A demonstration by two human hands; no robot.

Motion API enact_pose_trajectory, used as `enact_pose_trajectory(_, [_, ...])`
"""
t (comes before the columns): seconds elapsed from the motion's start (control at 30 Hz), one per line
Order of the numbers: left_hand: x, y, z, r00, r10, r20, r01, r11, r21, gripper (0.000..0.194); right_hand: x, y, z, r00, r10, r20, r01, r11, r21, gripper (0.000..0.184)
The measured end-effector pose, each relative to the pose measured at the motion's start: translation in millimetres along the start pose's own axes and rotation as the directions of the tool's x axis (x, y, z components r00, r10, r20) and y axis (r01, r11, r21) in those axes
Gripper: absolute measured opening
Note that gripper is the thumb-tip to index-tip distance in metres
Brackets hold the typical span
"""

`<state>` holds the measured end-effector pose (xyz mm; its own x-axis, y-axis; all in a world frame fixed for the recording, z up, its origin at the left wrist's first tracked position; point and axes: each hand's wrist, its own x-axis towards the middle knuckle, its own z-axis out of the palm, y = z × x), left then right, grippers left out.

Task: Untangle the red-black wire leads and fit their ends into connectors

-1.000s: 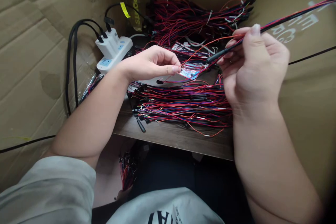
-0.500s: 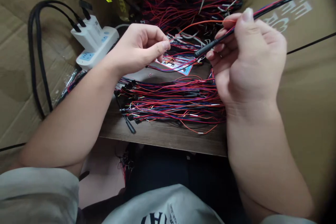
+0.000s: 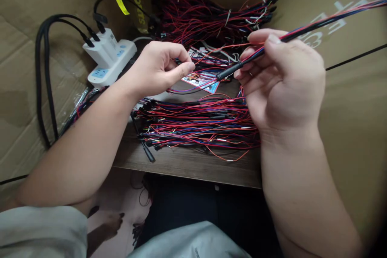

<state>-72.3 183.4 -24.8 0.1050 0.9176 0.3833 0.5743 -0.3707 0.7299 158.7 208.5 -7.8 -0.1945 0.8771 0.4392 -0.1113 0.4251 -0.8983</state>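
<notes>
My right hand [image 3: 278, 72] is closed around a bundle of red, blue and black wires [image 3: 320, 26], which runs out past the upper right edge. From its fingers a black cylindrical connector [image 3: 229, 71] points down and left. A thin orange wire [image 3: 222, 49] leaves the bundle and stretches leftward to my left hand [image 3: 166, 66], whose thumb and forefinger pinch together at its end. The tip itself is too small to make out. Below both hands, a wide layer of similar wire harnesses [image 3: 193, 123] lies across the brown wooden board [image 3: 181, 165].
A white power strip [image 3: 127, 52] with a white plug adapter [image 3: 101, 50] and black cables stands at left. Another tangled wire pile [image 3: 196, 16] lies at the back. A printed card [image 3: 211, 87] sits under wires mid-board. Cardboard walls [image 3: 350, 100] enclose the space.
The whole view has shifted slightly, so the board appears lower. My right hand has come a little down and left with the harness; the orange wire now runs straighter between the hands.
</notes>
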Motion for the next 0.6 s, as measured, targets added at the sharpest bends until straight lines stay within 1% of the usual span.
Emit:
enact_pose_trajectory(0.1, [-1.2,2.3,-1.0,0.999,0.037,0.013,-0.037,0.999,-0.019,0.020,-1.0,-3.0,2.2,0.999,0.036,-0.003,-0.035,0.997,0.074,0.017])
enact_pose_trajectory(0.2, [-3.0,9.4,-2.3,0.995,0.043,0.093,-0.034,0.994,-0.100,0.023,-2.4,-4.3,3.3,0.996,0.088,0.008,-0.088,0.982,0.165,0.014])
enact_pose_trajectory(0.23, [-3.7,12.4,-3.0,0.989,0.039,0.141,-0.021,0.992,-0.126,0.024,-3.0,-4.4,3.5,0.994,0.109,0.025,-0.112,0.975,0.194,0.012])
enact_pose_trajectory(0.33, [-4.8,19.5,-5.7,0.976,0.033,0.214,-0.005,0.992,-0.129,0.022,-4.1,-3.4,4.1,0.970,0.194,0.146,-0.227,0.937,0.264,0.009])
enact_pose_trajectory(0.37, [-4.9,20.8,-6.7,0.973,0.026,0.228,0.004,0.991,-0.132,0.022,-4.0,-2.8,4.3,0.967,0.198,0.159,-0.236,0.932,0.274,0.007])
enact_pose_trajectory(0.47, [-4.8,22.6,-8.8,0.978,0.008,0.210,0.027,0.986,-0.164,0.022,-3.3,-1.7,4.6,0.955,0.231,0.187,-0.280,0.911,0.302,0.011])
enact_pose_trajectory(0.6, [-5.6,22.2,-9.9,0.971,0.023,0.237,0.017,0.986,-0.166,0.023,-3.3,-2.6,4.5,0.959,0.246,0.141,-0.279,0.911,0.305,0.013])
